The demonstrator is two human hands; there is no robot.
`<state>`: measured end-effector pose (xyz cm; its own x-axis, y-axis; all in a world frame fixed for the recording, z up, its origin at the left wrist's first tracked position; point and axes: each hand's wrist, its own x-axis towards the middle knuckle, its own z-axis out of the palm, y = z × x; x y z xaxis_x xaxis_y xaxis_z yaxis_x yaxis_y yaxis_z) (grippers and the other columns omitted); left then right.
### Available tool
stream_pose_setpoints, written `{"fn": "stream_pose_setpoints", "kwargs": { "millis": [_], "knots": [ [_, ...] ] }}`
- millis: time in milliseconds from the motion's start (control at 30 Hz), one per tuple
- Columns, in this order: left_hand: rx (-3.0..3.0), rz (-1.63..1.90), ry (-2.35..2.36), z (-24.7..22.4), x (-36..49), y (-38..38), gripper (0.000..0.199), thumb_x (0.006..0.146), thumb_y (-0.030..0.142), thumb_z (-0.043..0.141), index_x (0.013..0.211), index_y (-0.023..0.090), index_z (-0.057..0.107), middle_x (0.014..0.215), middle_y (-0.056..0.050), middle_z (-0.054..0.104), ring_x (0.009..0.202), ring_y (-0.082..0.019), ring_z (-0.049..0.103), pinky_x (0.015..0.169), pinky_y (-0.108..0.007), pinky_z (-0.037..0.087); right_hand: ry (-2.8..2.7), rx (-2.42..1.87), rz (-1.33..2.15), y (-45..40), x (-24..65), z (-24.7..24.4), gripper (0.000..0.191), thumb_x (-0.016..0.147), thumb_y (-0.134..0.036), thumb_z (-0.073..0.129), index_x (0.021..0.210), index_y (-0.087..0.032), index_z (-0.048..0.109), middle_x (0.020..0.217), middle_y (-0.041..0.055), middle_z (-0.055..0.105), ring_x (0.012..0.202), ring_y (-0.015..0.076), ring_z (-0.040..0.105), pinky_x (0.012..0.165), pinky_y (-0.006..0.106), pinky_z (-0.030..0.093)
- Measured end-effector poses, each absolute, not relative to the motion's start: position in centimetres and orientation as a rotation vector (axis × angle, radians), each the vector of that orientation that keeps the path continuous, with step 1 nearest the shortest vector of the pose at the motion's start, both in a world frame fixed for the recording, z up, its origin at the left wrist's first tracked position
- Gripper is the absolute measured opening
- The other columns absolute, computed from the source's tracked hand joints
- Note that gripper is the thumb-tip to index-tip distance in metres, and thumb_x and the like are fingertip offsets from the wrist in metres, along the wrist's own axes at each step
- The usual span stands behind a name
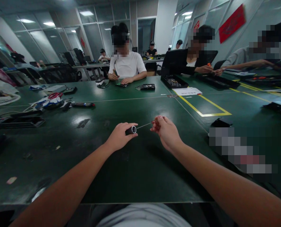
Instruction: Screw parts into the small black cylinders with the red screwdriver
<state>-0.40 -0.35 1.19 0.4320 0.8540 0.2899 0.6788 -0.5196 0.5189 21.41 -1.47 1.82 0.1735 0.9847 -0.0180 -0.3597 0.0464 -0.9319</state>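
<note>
A small black flashlight-like tube (131, 130) with a bright silver rim is in my left hand (118, 138). The thumb and fingers close around it from the left, and its round end faces me. My right hand (166, 133) is closed at the other side, gripping a thin screwdriver (144, 125) whose metal shaft slants down leftward to the tube's rim. A bit of red shows near the fingertips; most of the handle is hidden in the hand. Whether the tip touches the tube I cannot tell. Both hands are above the green table (135, 176).
Tools and cables, with red-handled scissors (55, 95), lie at the left. A black pen-like tool (83, 104) is nearby. Yellow tape (216, 114) marks the table at the right, near a paper sheet (187, 91) and a black parts tray (174, 82). Co-workers sit opposite.
</note>
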Motion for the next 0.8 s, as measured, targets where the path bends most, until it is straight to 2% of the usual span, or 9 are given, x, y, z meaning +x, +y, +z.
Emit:
{"fn": "stream_pose_setpoints", "kwargs": {
  "millis": [200, 433, 800],
  "knots": [
    [2.339, 0.769, 1.296, 1.5, -0.1, -0.7, 0.042, 0.088, 0.034, 0.073, 0.129, 0.028, 0.064, 0.108, -0.004, 0.069, 0.101, -0.024, 0.061, 0.093, -0.042, 0.045, -1.083, -1.046, 1.041, -1.7, 21.4, 1.3, 0.028, 0.091, -0.051, 0.060, 0.092, -0.023, 0.060, 0.083, 0.0002, 0.063, 0.074, 0.0159, 0.060, 0.067, 0.033, 0.054],
    [2.366, 0.808, 1.287, 1.5, -0.4, -0.6, 0.042, 0.088, 0.034, 0.073, 0.129, 0.028, 0.064, 0.106, -0.004, 0.068, 0.101, -0.024, 0.060, 0.093, -0.042, 0.045, -1.357, -1.079, 0.896, -2.7, 21.4, 2.3, 0.024, 0.097, -0.045, 0.052, 0.096, -0.022, 0.058, 0.079, 0.0004, 0.065, 0.069, 0.0152, 0.061, 0.069, 0.034, 0.051],
    [2.335, 0.812, 1.327, 1.6, -0.2, -0.7, 0.043, 0.086, 0.036, 0.075, 0.127, 0.028, 0.065, 0.107, -0.004, 0.070, 0.100, -0.024, 0.061, 0.089, -0.041, 0.045, -1.313, -0.997, 0.898, -2.7, 21.2, 2.2, 0.020, 0.097, -0.042, 0.054, 0.094, -0.022, 0.057, 0.082, 0.0012, 0.065, 0.072, 0.0158, 0.063, 0.071, 0.035, 0.053]
  ]
}}
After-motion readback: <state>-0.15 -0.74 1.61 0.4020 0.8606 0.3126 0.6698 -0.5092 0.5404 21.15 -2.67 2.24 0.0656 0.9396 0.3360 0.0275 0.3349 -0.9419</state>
